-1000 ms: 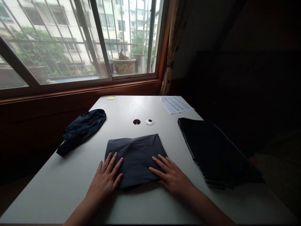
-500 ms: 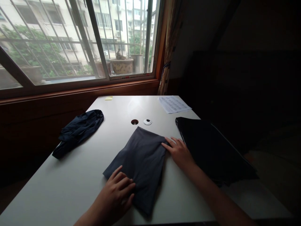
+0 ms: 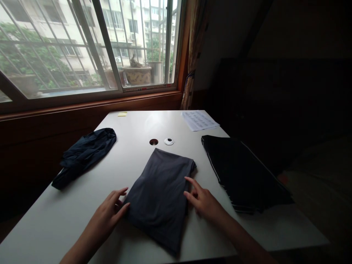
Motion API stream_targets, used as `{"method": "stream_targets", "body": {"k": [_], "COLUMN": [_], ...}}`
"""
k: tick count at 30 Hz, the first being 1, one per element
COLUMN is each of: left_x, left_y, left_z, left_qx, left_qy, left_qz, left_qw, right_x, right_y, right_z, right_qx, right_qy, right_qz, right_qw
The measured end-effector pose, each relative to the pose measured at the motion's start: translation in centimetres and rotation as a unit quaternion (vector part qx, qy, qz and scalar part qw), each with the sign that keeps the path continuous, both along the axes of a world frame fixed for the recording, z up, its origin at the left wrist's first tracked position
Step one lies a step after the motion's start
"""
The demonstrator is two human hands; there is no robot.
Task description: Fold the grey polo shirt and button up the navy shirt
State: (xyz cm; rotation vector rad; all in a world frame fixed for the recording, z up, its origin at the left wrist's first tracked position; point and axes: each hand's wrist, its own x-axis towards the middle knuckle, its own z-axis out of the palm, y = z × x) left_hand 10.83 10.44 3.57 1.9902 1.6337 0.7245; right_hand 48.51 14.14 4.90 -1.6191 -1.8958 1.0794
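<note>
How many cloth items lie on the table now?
3: the folded grey cloth between the left hand and right hand, a crumpled navy cloth at left, a black cloth at right. Folds may hide more.

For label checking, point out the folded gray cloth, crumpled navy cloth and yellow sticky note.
Folded gray cloth [image 3: 160, 195], head view: middle of top layer.
Crumpled navy cloth [image 3: 87, 151], head view: its creased middle.
Yellow sticky note [image 3: 122, 114], head view: its middle.

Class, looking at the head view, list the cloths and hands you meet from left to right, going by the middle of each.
Crumpled dark blue cloth → left hand → grey cloth → right hand → black cloth with pale edging.
</note>
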Motion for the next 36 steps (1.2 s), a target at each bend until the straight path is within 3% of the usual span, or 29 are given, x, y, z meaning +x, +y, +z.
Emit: {"method": "stream_targets", "body": {"k": [5,11,13,17,24,29,36], "left_x": [0.1,-0.3,-0.3,0.1,0.5,0.7,0.7], "left_y": [0.1,0.6,0.7,1.2,1.5,1.1,0.2], "left_z": [-0.4,-0.3,-0.6,-0.8,0.1,1.0,1.0], "left_qx": [-0.072,-0.105,-0.108,-0.123,-0.111,-0.143,-0.145], "left_qy": [-0.063,-0.043,-0.019,0.05,0.08,0.042,-0.052], "left_qz": [0.016,0.002,0.005,0.006,-0.018,0.0,0.04], "left_qw": [0.995,0.994,0.994,0.991,0.99,0.989,0.987], "right_x": [-1.5,-2.8,-3.3,-3.8,-4.4,-4.8,-4.0], "right_y": [-2.6,-4.8,-5.2,-5.7,-6.8,-7.0,-6.9], "right_z": [0.2,0.9,1.2,1.7,0.5,-0.2,2.3], "right_qx": [-0.106,-0.192,-0.154,-0.002,-0.163,-0.109,-0.043], "right_qy": [0.063,0.082,0.066,-0.005,0.101,0.097,0.108], "right_qz": [0.026,0.084,0.082,0.026,0.027,0.003,0.011], "right_qw": [0.992,0.974,0.982,1.0,0.981,0.989,0.993]}}
